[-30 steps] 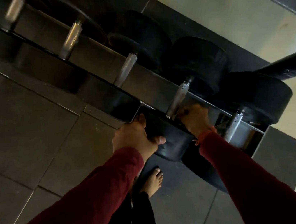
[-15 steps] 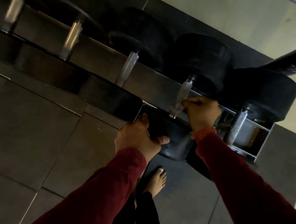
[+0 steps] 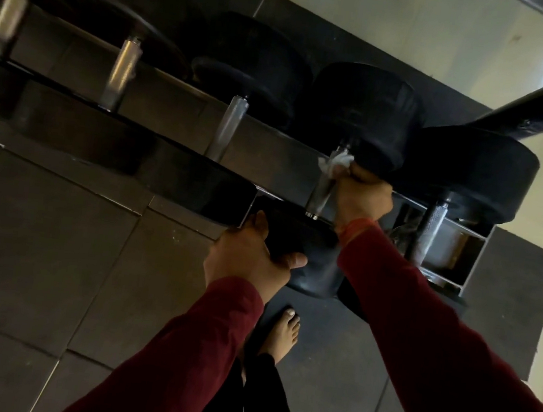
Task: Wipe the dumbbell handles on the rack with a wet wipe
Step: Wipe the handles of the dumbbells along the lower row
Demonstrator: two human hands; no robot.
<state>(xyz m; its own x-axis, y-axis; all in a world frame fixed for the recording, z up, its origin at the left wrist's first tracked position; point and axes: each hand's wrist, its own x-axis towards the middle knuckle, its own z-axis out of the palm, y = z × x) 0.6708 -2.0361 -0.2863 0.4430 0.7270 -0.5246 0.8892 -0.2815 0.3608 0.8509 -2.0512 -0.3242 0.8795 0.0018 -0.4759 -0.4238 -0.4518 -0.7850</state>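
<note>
Up at the far end of the fourth handle point(image 3: 323, 185) along the rack point(image 3: 173, 103), right against the inner face of the black weight head point(image 3: 361, 114), sits the wet wipe point(image 3: 336, 164), bunched white and pressed to the metal. The right hand point(image 3: 365, 194) is curled round it, pinching wipe and bar together near the top of the grip. Below, the left hand point(image 3: 249, 258) grips the near weight head point(image 3: 308, 255) of that same dumbbell, thumb hooked over its rim, steadying it. So this is mid-wipe on that handle, I'd say, with the stroke at its upper limit. Next it looks like the wipe wants drawing back down the bar towards the near head, perhaps with a twist to reach the underside. One handle point(image 3: 431, 223) waits just to the right, dark and knurled, and three paler ones point(image 3: 121, 75) lie to the left. A bare foot point(image 3: 280, 335) stands on the dark floor mat point(image 3: 362, 373) beneath.
</note>
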